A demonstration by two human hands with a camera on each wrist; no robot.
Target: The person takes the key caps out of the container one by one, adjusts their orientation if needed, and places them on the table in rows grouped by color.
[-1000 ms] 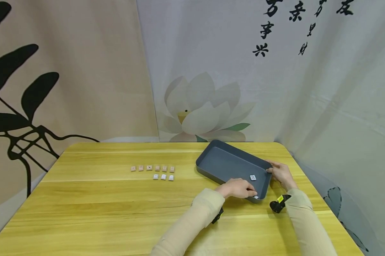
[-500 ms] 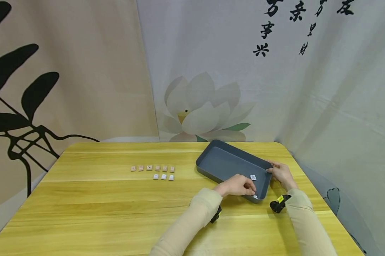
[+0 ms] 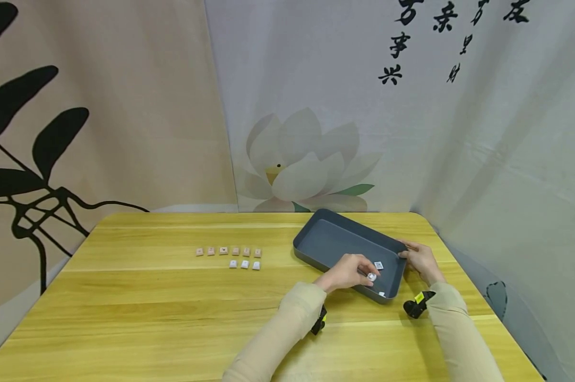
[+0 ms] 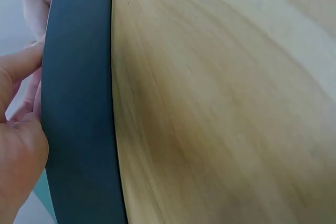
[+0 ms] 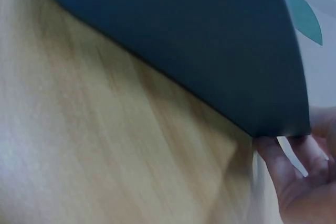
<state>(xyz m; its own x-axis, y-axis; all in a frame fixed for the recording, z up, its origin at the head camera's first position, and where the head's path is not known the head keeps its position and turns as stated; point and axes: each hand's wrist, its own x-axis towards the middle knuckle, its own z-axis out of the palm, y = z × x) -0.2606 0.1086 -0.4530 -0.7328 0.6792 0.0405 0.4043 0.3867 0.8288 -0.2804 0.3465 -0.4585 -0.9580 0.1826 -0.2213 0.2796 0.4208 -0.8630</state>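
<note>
Over the near right part of the dark grey tray (image 3: pixel 332 233), my left hand (image 3: pixel 346 272) pinches a small white keycap (image 3: pixel 371 277) between thumb and fingers. In the tray beneath lie another white keycap (image 3: pixel 378 265) with a dark mark and one more keycap (image 3: pixel 382 294) by the near wall. My right hand (image 3: pixel 421 261) grips the tray's right end, thumb at the rim and fingers against the outer side. The right wrist view shows those fingers (image 5: pixel 278 163) at the tray's corner. From the left wrist, the tray wall (image 4: pixel 81 103) hides the keycap.
Left of the tray, on the wooden table (image 3: pixel 148 313), stands a row of several pinkish keycaps (image 3: pixel 223 250). A shorter row of three white keycaps (image 3: pixel 245 264) sits just in front of it. A printed curtain (image 3: pixel 306 106) hangs behind the table.
My left hand has risen from the tray's near right corner and shifted slightly left, now with a white keycap in its fingers. The right hand and tray have stayed put.
</note>
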